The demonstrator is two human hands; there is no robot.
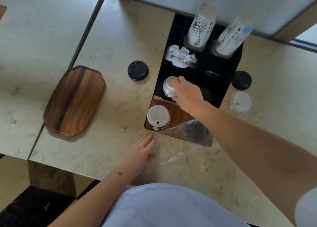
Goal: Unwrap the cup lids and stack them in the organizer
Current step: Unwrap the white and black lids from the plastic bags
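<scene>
Gripping a stack of white lids (pixel 169 87) in the black organizer's (pixel 229 89) front-left compartment, the right hand (pixel 186 93) curled round them, while the left hand (pixel 140 151) lay flat, fingers straight, touching clear plastic wrap (pixel 176 155) on the marble counter (pixel 120 37).

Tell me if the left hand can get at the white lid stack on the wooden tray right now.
Probably yes. The left hand lies open on the plastic wrap, holding nothing, just below the white lid stack, with only bare counter between them.
</scene>
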